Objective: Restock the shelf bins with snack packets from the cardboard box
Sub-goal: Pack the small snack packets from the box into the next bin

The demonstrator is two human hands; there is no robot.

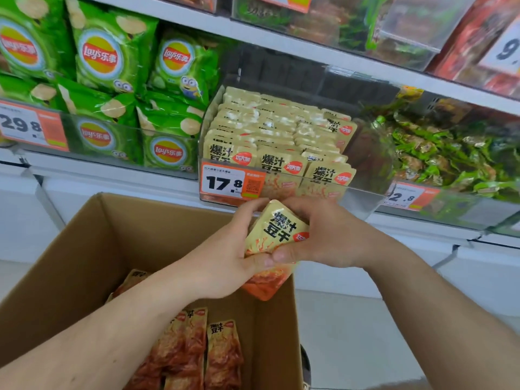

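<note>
**Both hands on a stack of packets, just below the tofu-snack bin**

Landmark = clear shelf bin (363, 197) w/ the 17.8 price tag (233, 183).

Left hand (225, 257) and right hand (329, 235) meet directly below that bin's front wall, above the far right corner of the cardboard box (70, 243). Between them: a small stack of snack packets (277, 235), yellow top w/ black characters, orange-red lower part. Stack is tilted, top edge toward the bin, bottom end hanging down past the hands over the box rim.

Left hand: fingers curled round the stack's left edge, thumb pressed on the front near the lower part. Right hand: fingers curled over the top right edge, thumb pinching the front right beside the left thumb; the two thumbs nearly touch. Both hands grip the stack; how many packets are in it, can't tell.

Inside the bin: rows of same packets standing upright, filling left and centre; right part of the bin looks less full.

Below the bin, in the box: more packets (197, 353) of same kind lying at the bottom, partly hidden by the left forearm.

Left of the bin: green Lay's crisp bags (112, 57). Right of the bin: green-wrapped snacks (450, 159) in a neighbouring bin.
</note>
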